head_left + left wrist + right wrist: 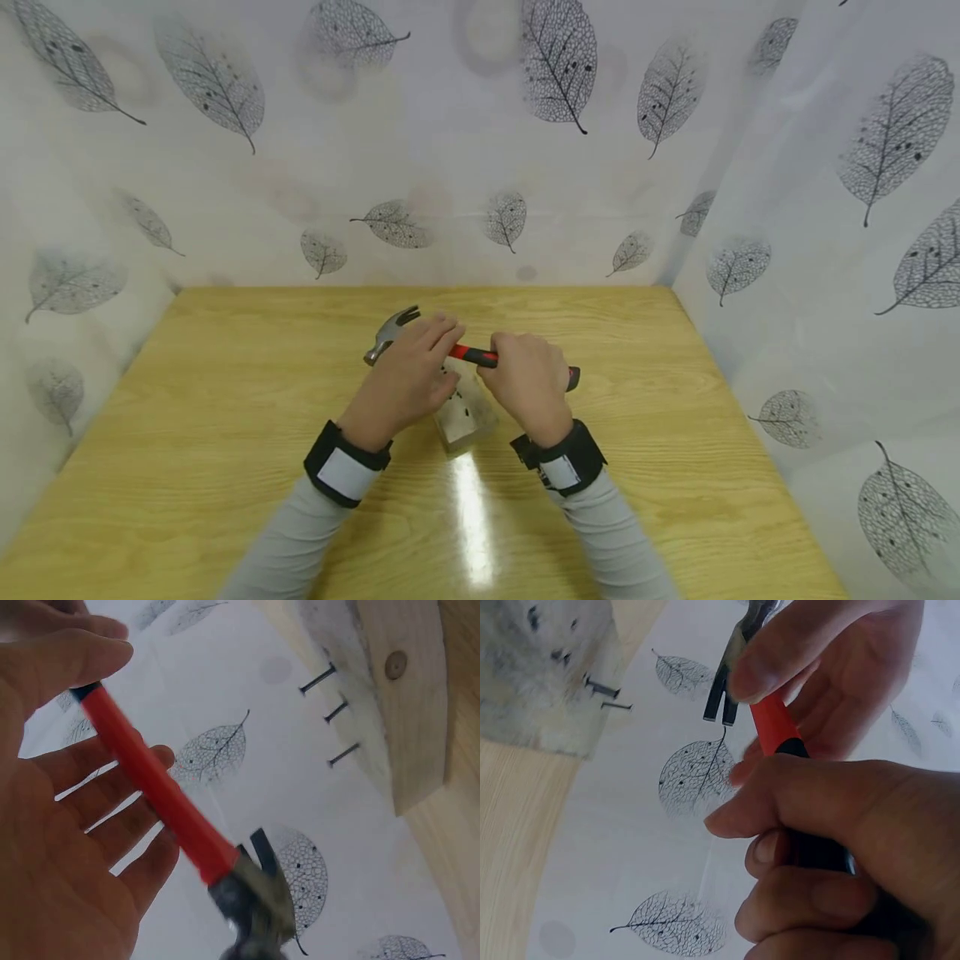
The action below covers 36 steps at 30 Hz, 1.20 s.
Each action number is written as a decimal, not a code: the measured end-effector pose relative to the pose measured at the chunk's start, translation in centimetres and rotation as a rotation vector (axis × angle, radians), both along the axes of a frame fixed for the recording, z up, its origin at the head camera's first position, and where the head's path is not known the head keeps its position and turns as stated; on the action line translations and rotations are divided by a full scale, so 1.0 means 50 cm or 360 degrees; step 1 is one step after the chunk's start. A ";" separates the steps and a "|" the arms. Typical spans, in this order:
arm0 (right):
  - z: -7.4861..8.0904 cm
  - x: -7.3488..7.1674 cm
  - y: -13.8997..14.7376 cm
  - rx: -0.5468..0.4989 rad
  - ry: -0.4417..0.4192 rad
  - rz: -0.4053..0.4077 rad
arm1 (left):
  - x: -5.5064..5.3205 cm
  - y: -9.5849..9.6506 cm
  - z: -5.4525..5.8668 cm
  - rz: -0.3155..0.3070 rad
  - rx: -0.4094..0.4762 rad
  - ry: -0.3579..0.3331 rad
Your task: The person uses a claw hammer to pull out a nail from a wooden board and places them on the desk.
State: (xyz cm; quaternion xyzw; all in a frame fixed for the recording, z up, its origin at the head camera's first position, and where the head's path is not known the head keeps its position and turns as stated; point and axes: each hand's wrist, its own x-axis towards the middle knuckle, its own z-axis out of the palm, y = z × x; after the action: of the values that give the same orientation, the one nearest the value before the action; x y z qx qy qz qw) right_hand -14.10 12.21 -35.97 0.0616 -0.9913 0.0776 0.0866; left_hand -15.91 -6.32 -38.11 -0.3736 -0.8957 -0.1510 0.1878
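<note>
A claw hammer with a red and black handle is held level above the table, its steel head to the left. My right hand grips the black part of the handle, fingers wrapped round it in the right wrist view. My left hand is beside the head end, its fingers loosely extended behind the red shaft in the left wrist view. Below the hands lies a wooden block, partly hidden by them. Several nails stick out of its face.
The block rests on a wood-grain table. White sheeting with a leaf print rises behind the table and along both sides. Black straps circle both wrists over grey sleeves.
</note>
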 end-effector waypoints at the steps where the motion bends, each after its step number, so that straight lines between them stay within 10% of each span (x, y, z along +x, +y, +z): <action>1: 0.000 0.001 -0.004 0.0005 0.0004 0.0011 | 0.000 0.002 -0.003 0.0003 0.0004 -0.0009; 11: 0.009 0.013 -0.032 0.0010 0.0086 0.0118 | -0.007 -0.001 -0.020 0.0102 -0.0059 0.0015; 27: 0.009 0.009 -0.021 -0.0099 -0.0049 0.0318 | -0.021 -0.017 -0.036 0.0167 -0.0015 -0.0378; 36: 0.069 0.007 0.068 -0.0699 0.0352 0.0349 | -0.021 -0.031 -0.021 0.0130 0.0152 -0.0605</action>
State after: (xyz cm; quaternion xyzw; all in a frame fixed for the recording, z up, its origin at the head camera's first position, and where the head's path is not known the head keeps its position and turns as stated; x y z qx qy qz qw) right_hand -13.76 15.61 -32.50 0.1566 -0.9226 0.2924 0.1968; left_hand -16.96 -7.85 -39.17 -0.2924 -0.9213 -0.2534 0.0388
